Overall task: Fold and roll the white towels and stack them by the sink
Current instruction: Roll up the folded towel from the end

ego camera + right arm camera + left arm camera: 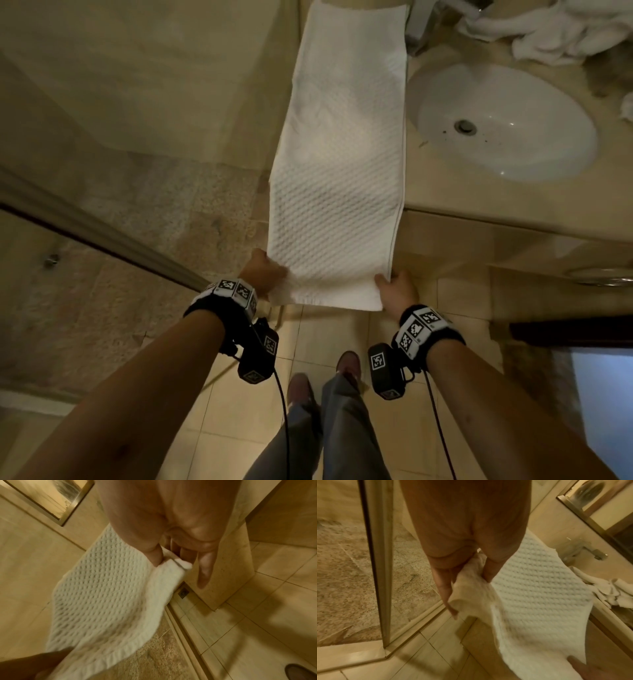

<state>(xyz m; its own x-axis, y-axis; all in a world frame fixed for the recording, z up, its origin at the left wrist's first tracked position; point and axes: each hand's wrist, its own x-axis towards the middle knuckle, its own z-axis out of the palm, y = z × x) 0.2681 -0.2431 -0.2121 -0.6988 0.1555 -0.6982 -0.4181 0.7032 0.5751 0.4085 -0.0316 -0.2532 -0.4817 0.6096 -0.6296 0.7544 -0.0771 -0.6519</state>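
Note:
A long white waffle-weave towel [339, 164], folded into a narrow strip, lies lengthwise on the counter left of the sink [507, 120], and its near end reaches past the counter's front edge. My left hand [262, 274] pinches the near left corner. My right hand [397, 291] pinches the near right corner. In the left wrist view the thumb and fingers of the left hand [464, 574] clamp a bunched towel [539, 588] corner. In the right wrist view the right hand [171, 555] grips the towel [102, 595] hem between thumb and fingers.
A heap of crumpled white towels [548, 31] lies behind the sink by the tap [424, 24]. A glass shower door frame [102, 233] stands at my left. Beige floor tiles [239, 411] and my feet are below the counter [479, 205].

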